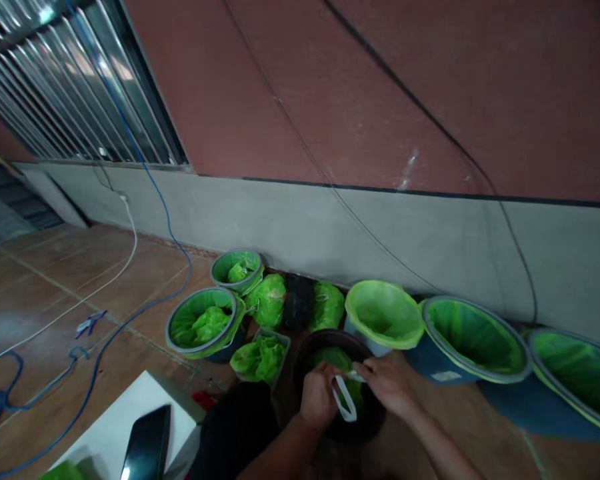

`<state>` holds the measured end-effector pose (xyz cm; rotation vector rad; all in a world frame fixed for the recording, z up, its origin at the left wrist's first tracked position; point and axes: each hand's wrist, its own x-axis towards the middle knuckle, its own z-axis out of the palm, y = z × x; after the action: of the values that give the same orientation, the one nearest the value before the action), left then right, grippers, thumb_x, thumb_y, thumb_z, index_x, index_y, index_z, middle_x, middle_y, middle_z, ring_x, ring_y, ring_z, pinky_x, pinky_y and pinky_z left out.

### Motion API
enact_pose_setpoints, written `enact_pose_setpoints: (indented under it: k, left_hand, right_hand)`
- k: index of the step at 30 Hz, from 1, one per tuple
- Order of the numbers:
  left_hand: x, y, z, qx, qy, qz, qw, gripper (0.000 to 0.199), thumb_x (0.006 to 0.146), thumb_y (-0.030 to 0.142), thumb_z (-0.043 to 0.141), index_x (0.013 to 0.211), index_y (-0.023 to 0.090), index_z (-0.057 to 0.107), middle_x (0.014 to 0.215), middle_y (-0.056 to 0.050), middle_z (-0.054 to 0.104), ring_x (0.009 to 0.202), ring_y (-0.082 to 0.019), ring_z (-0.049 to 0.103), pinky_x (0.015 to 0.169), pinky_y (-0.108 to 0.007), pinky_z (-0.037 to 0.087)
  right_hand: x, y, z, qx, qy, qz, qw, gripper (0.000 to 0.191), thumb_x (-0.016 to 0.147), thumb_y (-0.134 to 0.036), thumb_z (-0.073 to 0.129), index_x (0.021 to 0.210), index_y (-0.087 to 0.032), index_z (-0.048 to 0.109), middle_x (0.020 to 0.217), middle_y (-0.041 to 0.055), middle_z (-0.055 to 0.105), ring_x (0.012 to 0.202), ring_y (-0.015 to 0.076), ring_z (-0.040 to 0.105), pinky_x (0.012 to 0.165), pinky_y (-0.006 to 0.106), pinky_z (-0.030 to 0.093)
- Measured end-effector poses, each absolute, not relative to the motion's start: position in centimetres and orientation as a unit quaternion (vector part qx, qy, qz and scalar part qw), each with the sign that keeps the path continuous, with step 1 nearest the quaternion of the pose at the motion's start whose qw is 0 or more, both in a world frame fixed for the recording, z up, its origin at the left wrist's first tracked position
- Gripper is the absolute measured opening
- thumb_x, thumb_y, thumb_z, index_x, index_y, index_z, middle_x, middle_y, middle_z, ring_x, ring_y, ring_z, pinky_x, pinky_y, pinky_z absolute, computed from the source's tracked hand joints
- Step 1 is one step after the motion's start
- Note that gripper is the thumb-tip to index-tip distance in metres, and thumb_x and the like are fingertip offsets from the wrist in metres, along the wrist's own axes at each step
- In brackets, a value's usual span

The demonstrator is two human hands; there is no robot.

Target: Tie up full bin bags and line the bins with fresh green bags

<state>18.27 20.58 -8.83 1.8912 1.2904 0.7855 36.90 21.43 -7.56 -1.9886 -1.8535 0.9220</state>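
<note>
Both my hands work over a dark bucket point(307, 350) on the floor that holds a green plastic bag point(333, 360). My left hand point(317, 397) is closed on a white strip loop point(345, 400) at the bucket's mouth. My right hand point(387, 383) pinches the upper end of the same white strip. The bucket stands in front of a row of other bins lined with green bags.
Along the grey wall base stand several green-lined bins point(203, 323) point(383, 313) point(475, 337) and tied green bags point(267, 300). A blue cable point(130, 310) and white cable point(105, 280) cross the tiled floor on the left. A white surface with a phone point(147, 443) lies bottom left.
</note>
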Motion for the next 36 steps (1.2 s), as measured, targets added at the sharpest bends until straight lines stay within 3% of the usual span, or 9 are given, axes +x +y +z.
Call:
enact_pose_setpoints:
  k: [3,7,9,13,21,23,28,32,36]
  left_hand:
    - [17.8,20.9,-8.1,0.721,0.531,0.276,0.35,0.02,0.085,0.013,0.05,0.074,0.017,0.065,0.076,-0.006,0.063,0.071,-0.016,0.06,0.068,-0.026,0.041]
    - [17.5,21.3,-7.8,0.669,0.593,0.251,0.372,0.014,0.081,0.012,0.055,0.074,0.018,0.065,0.078,-0.006,0.065,0.076,-0.018,0.061,0.073,-0.028,0.041]
    - [17.5,21.5,-8.0,0.589,0.613,0.268,0.454,0.013,0.08,0.018,0.059,0.068,0.018,0.064,0.069,-0.004,0.063,0.069,-0.018,0.06,0.07,-0.028,0.041]
    - [17.6,22.1,-8.5,0.471,0.623,0.274,0.561,0.034,0.082,0.032,0.055,0.051,0.02,0.05,0.046,0.002,0.046,0.047,-0.013,0.047,0.055,-0.028,0.038]
    - [18.9,21.9,-7.1,0.296,0.471,0.376,0.741,0.045,0.069,0.055,0.072,0.059,0.018,0.049,0.074,-0.005,0.067,0.055,-0.012,0.057,0.058,-0.026,0.044]
    - [19.2,21.9,-7.0,0.309,0.459,0.377,0.743,0.042,0.069,0.054,0.073,0.063,0.017,0.054,0.066,-0.002,0.063,0.056,-0.012,0.056,0.059,-0.026,0.044]
    - [19.2,21.8,-6.4,0.443,0.386,0.337,0.735,0.024,0.06,0.028,0.081,0.074,0.014,0.067,0.069,-0.001,0.066,0.067,-0.014,0.059,0.07,-0.026,0.046]
    - [19.0,21.3,-6.0,0.57,0.375,0.296,0.668,0.018,0.077,0.033,0.069,0.076,0.015,0.068,0.077,-0.003,0.069,0.076,-0.017,0.061,0.077,-0.029,0.047]
    - [18.9,21.2,-6.8,0.616,0.402,0.29,0.612,0.029,0.088,0.043,0.057,0.079,0.016,0.063,0.07,-0.002,0.062,0.067,-0.014,0.055,0.066,-0.026,0.045]
  right_hand:
    - [37.1,21.6,-6.5,-0.72,-0.618,0.297,0.104,0.046,0.093,-0.048,0.04,0.056,-0.021,0.046,0.058,0.0022,0.055,0.061,0.0162,0.055,0.059,0.028,0.034]
    - [37.2,21.7,-6.3,-0.736,-0.609,0.283,0.081,0.043,0.094,-0.044,0.045,0.059,-0.02,0.052,0.065,0.0046,0.063,0.064,0.0156,0.057,0.058,0.027,0.032]
    - [37.2,21.7,-6.3,-0.747,-0.603,0.273,0.062,0.041,0.094,-0.044,0.046,0.063,-0.019,0.057,0.07,0.0061,0.066,0.069,0.0164,0.06,0.06,0.027,0.032]
    - [37.2,21.7,-6.0,-0.756,-0.595,0.269,0.035,0.042,0.095,-0.045,0.044,0.069,-0.018,0.063,0.08,0.0086,0.07,0.079,0.0191,0.064,0.062,0.027,0.034]
    - [36.7,21.2,-4.6,-0.717,-0.623,0.299,0.096,0.045,0.094,-0.043,0.046,0.058,-0.018,0.055,0.062,0.0044,0.062,0.063,0.0143,0.056,0.059,0.026,0.032]
    - [36.3,20.9,-4.0,-0.689,-0.632,0.334,0.118,0.046,0.093,-0.043,0.047,0.055,-0.018,0.052,0.057,0.0022,0.057,0.057,0.0127,0.052,0.056,0.026,0.029]
    - [35.0,20.1,-2.6,-0.575,-0.651,0.458,0.188,0.048,0.092,-0.051,0.044,0.062,-0.016,0.057,0.055,-0.0004,0.054,0.053,0.0112,0.05,0.052,0.024,0.03]
    - [34.4,20.3,-2.0,-0.565,-0.607,0.494,0.261,0.053,0.088,-0.062,0.045,0.063,-0.017,0.057,0.055,-0.0001,0.053,0.055,0.012,0.049,0.054,0.024,0.035]
    - [34.7,20.8,-2.2,-0.567,-0.45,0.581,0.372,0.061,0.093,-0.064,0.025,0.098,-0.017,0.064,0.075,0.0041,0.063,0.056,0.0129,0.054,0.051,0.024,0.039]
